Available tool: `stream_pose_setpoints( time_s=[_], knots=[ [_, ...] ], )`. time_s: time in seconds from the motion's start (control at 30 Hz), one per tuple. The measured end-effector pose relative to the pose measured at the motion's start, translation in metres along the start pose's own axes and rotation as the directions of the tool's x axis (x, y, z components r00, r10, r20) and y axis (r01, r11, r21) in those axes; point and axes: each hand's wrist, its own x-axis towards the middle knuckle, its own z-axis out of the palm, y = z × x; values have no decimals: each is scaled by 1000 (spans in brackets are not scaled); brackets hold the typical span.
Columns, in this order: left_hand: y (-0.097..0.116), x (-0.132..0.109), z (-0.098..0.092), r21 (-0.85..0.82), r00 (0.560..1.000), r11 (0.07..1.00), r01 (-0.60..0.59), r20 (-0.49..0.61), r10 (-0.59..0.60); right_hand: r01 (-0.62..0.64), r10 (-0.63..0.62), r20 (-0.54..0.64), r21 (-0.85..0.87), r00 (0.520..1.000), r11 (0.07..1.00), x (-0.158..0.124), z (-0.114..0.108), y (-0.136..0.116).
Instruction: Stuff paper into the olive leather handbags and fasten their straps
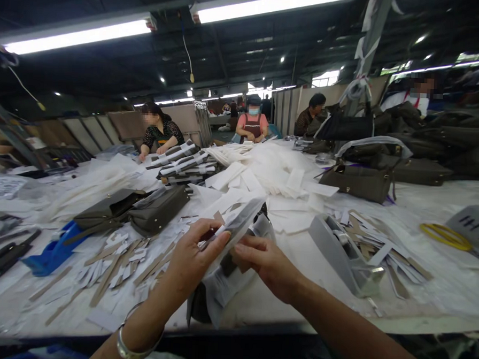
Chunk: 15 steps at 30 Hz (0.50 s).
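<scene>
Near the table's front edge, a dark handbag (pixel 200 304) stands partly wrapped in thin white wrapping sheet (pixel 219 285). My left hand (pixel 197 252), with a silver bracelet at the wrist, is closed with thumb and fingers around a folded strip of the white sheet at the top of the bag. Opposite it, my right hand (pixel 269 264) is closed in a pinch beside a small brown piece (pixel 241 263), which looks like card. The fingers hide much of the bag's upper part.
Scattered card strips (pixel 117 261) lie left, near a blue tape dispenser (pixel 55 250). A grey tape dispenser (pixel 340 257) and yellow-handled scissors (pixel 445 237) are on the right. White sheets (pixel 264 167) pile up behind. Dark bags (pixel 157 210) lie left and right; co-workers (pixel 252 121) sit beyond.
</scene>
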Motion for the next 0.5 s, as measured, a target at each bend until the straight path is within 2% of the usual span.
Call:
stream_pose_setpoints(
  time_s=[0.07,0.2,0.37,0.43,0.5],
  knots=[
    [2,-2,0,44,998,998,-46,-34,48,-29,28,12,42,1000,999,0,1,1],
    [13,-6,1,92,993,991,-100,-52,105,26,-22,-130,25,991,999,3,8,8],
    [17,-14,6,62,984,991,-117,-124,124,63,-65,-201,-19,977,998,3,17,14],
    [12,-18,8,17,980,994,-107,-168,108,68,-74,-213,-36,974,997,2,17,15],
    [7,-20,11,-80,978,996,-39,-208,22,91,-105,-205,-78,973,993,2,16,17]
  ],
)
